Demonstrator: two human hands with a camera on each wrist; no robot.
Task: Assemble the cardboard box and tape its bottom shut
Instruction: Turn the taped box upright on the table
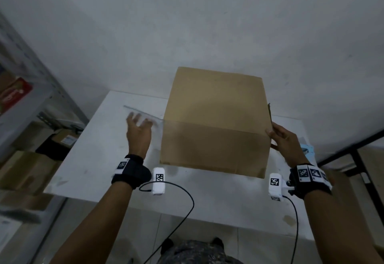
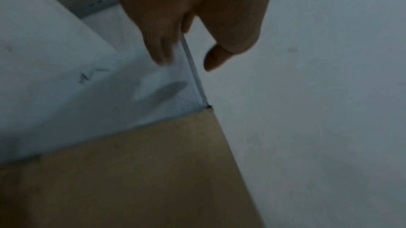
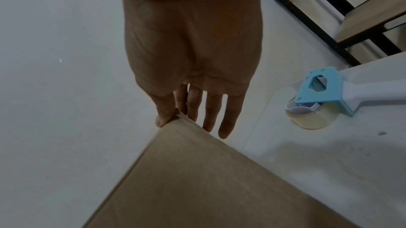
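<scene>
**White worktop, box and tape gun**

The worktop point(image 1: 104, 170) carries the box point(image 1: 216, 130), standing between the left hand point(image 1: 138, 132) and right hand point(image 1: 284, 141). A tape gun point(image 3: 325, 96) lies just beyond the right hand's outer side.

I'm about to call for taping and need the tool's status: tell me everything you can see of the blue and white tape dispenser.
The blue and white tape dispenser lies on the white table, to the right of the brown cardboard box and apart from it. It has a light blue plate with a cut-out window, a white handle running off to the right, and a roll of clear tape loaded beneath. Nothing grips it; the right hand holds the box's edge instead.
</scene>
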